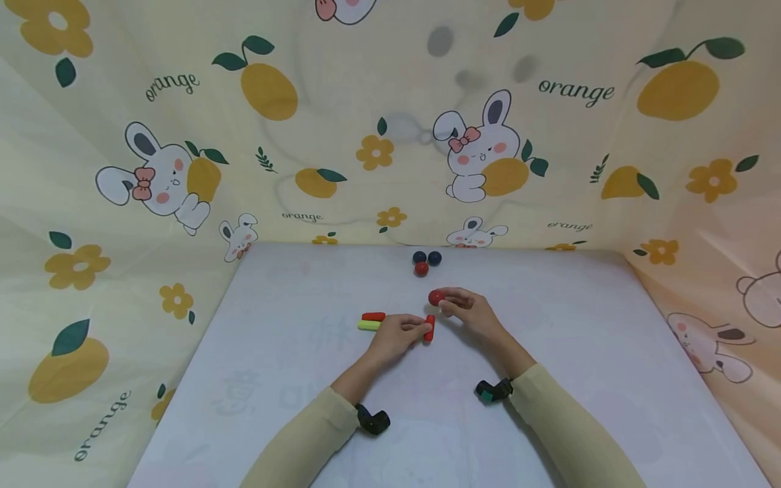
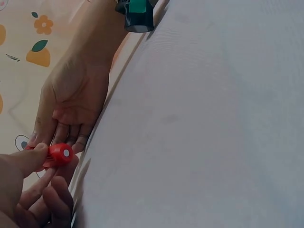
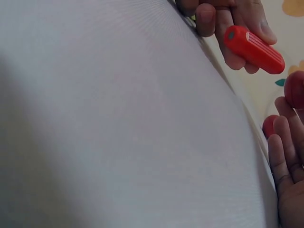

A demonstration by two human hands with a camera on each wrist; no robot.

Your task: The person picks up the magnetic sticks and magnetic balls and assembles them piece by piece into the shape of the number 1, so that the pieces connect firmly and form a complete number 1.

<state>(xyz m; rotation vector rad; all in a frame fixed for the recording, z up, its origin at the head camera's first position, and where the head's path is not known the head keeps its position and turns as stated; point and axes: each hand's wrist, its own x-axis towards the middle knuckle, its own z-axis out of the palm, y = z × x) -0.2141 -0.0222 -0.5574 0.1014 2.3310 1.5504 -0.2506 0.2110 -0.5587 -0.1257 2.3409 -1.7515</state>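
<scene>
My left hand (image 1: 390,339) pinches a short red stick (image 1: 430,329) between thumb and fingers, near the middle of the table. A pale round spot marks the stick's end in the left wrist view, and grooves run along its side in the right wrist view (image 3: 256,50). Just up and to the right, my right hand (image 1: 478,318) holds a red ball (image 1: 436,297) at its fingertips. Ball and stick are close together but apart. Beside the left hand lie another red stick (image 1: 373,316) and a yellow-green stick (image 1: 368,325), the latter partly hidden by that hand.
Toward the table's back edge sit two dark blue balls (image 1: 434,258) and one red ball (image 1: 422,269), grouped closely. A printed cloth (image 1: 342,135) with rabbits and oranges hangs behind and beside the white table (image 1: 293,393). Each wrist carries a small black camera (image 1: 373,421).
</scene>
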